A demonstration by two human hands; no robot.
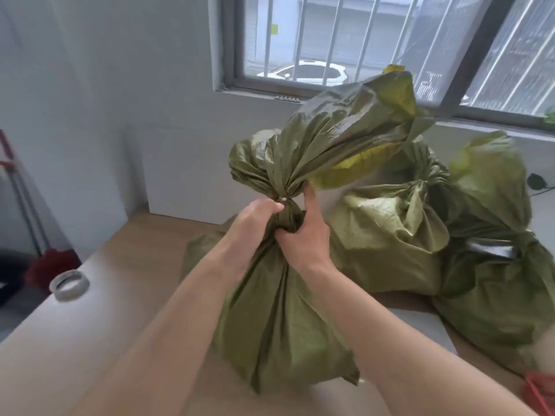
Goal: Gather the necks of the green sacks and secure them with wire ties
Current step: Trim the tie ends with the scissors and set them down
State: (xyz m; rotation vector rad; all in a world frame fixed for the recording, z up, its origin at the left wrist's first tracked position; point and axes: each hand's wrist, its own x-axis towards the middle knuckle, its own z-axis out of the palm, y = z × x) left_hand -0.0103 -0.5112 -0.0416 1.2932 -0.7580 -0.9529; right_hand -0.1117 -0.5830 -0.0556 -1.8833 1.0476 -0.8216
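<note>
One wide-angle camera, worn on the person's head, looks forward and down along both forearms, which enter from the bottom edge. It sits close: the left hand point(258, 216) and right hand point(303, 238), gripping the neck of the nearest green sack point(279, 310), fill the middle of the frame. Beyond them it faces across the wooden bench point(129, 265) toward the wall and barred window point(330, 40). The view is tilted, the window sill sloping down to the right.

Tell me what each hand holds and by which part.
Both grip the nearest green sack by its gathered neck: the left hand from the left, the right hand wrapped around it, thumb raised.
</note>
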